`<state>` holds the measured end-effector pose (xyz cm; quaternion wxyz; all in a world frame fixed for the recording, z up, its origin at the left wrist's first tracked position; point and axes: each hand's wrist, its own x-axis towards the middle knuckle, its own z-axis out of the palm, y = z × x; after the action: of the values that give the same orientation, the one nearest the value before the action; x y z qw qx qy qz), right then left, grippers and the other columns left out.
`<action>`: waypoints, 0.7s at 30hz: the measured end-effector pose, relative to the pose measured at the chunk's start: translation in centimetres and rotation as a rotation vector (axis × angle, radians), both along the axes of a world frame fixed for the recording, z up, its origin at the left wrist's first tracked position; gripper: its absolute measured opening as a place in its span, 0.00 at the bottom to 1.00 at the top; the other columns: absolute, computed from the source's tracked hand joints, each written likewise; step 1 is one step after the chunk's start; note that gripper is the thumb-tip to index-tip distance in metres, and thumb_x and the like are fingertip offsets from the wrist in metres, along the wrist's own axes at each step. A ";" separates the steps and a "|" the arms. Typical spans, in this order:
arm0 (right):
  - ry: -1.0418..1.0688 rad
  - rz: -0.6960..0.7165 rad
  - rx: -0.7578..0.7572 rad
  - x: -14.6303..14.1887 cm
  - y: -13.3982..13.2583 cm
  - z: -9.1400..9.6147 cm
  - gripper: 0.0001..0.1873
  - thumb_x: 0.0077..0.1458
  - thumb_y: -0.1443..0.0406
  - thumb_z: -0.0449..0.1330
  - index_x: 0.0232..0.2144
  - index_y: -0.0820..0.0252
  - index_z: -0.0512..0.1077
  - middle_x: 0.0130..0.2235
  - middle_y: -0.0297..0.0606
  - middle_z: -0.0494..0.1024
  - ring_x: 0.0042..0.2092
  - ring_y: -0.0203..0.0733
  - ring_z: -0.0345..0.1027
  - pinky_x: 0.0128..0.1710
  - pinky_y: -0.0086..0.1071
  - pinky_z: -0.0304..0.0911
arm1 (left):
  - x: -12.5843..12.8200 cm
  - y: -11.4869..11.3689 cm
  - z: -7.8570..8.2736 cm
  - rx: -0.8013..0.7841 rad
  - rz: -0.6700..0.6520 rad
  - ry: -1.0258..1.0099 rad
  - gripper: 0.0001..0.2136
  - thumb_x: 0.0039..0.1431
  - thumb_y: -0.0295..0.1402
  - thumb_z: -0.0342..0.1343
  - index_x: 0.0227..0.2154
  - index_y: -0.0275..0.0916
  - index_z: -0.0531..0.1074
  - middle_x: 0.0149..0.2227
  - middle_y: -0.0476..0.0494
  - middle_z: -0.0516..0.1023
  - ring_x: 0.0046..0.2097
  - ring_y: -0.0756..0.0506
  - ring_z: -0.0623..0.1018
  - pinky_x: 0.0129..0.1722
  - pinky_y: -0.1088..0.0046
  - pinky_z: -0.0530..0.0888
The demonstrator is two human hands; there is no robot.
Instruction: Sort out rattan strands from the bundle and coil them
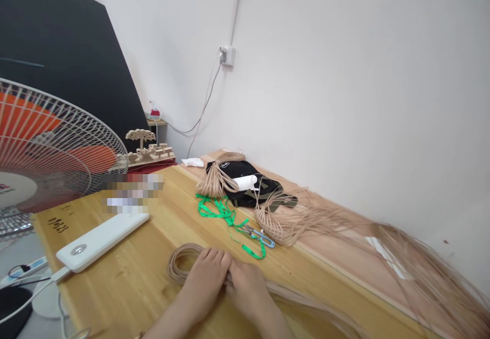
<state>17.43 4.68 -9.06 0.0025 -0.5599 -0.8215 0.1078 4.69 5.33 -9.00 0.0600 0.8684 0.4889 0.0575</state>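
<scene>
Both my hands grip one bundle of thin beige weaving strands [182,257] low over the wooden table. My left hand [209,272] is closed round the bundle just right of its looped end. Touching it, my right hand [245,280] wraps the same bundle, and the loose strands trail off to the lower right. The parts inside the fists are hidden. Beyond my hands lie a green tape measure [220,209] and small blue-handled snips [264,238]. A partly woven piece [270,224] with long loose strands rests just past the snips.
A white box-shaped device [103,239] with a cable lies at the left, near a large fan [57,145]. Farther back are a black bag [245,173], a tied strand bundle [216,178] and a white roll [245,183]. Long strands [429,267] spread along the wall at right.
</scene>
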 end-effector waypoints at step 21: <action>0.043 -0.233 0.056 2.9 -2.8 -2.0 0.13 0.52 0.73 0.53 0.40 0.61 0.70 0.42 0.46 0.70 0.46 0.55 0.62 0.44 0.46 0.58 | -0.2 -0.1 2.2 -0.113 -0.146 -0.029 0.32 0.33 0.23 0.57 0.49 0.37 0.63 0.50 0.34 0.67 0.55 0.34 0.63 0.57 0.54 0.54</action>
<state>20.32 1.84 -11.10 0.0485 -0.6487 -0.7534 0.0956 4.50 5.23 -6.79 0.1201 0.8959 0.4261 0.0377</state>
